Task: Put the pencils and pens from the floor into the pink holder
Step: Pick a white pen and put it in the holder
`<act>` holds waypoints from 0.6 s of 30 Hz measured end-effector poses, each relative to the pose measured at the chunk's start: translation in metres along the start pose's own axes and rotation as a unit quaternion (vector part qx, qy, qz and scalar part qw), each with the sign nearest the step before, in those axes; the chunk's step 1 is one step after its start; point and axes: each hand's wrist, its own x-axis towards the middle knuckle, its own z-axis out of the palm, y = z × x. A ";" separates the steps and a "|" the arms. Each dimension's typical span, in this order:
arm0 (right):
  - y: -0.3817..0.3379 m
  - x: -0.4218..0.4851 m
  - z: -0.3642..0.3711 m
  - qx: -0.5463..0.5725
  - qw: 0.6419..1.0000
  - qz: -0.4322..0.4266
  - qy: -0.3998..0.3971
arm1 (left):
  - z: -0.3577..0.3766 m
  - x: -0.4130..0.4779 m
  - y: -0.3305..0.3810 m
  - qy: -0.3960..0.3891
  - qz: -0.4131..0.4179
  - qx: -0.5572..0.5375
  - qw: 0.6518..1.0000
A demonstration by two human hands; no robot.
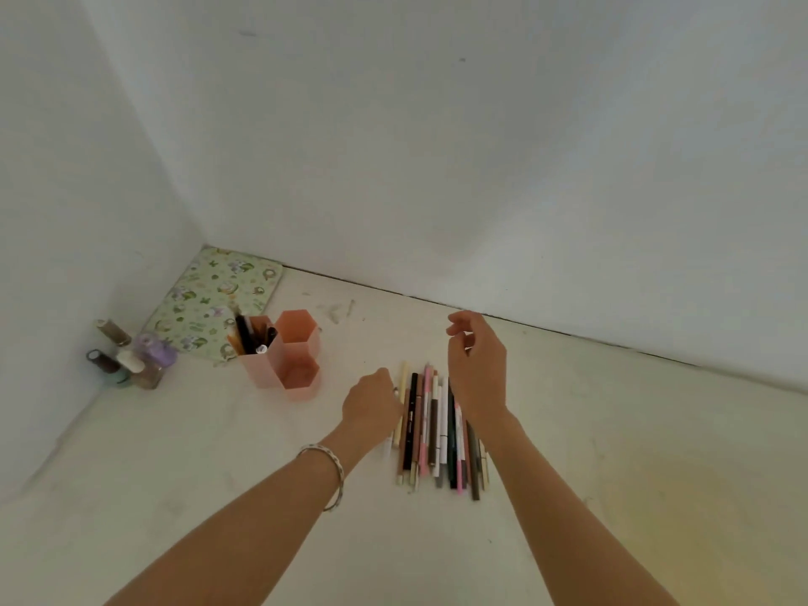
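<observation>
Several pens and pencils (430, 430) lie side by side in a row on the pale floor. My left hand (371, 402) rests at the left edge of the row, fingers curled down onto the outermost pens; whether it grips one is hidden. Above the right part of the row hovers my right hand (476, 365), fingers loosely bent and empty. To the left stands the pink holder (301, 378), made of three hexagonal tubes. Its left tube holds several pens (251, 336); the other two look empty.
A green floral pouch (210, 299) lies in the corner behind the holder. Several small nail polish bottles (131, 356) stand by the left wall. White walls close off the left and the back.
</observation>
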 end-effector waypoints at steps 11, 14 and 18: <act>0.014 0.009 0.025 -0.052 0.997 0.021 -0.054 | -0.015 0.010 -0.002 0.039 -0.026 -0.151 0.987; 0.012 0.019 0.045 -0.179 0.976 0.023 -0.123 | -0.059 0.004 0.002 0.153 0.028 -0.227 0.961; 0.018 0.017 0.077 -0.373 0.901 -0.051 -0.214 | -0.115 -0.011 0.007 0.241 0.091 -0.294 0.920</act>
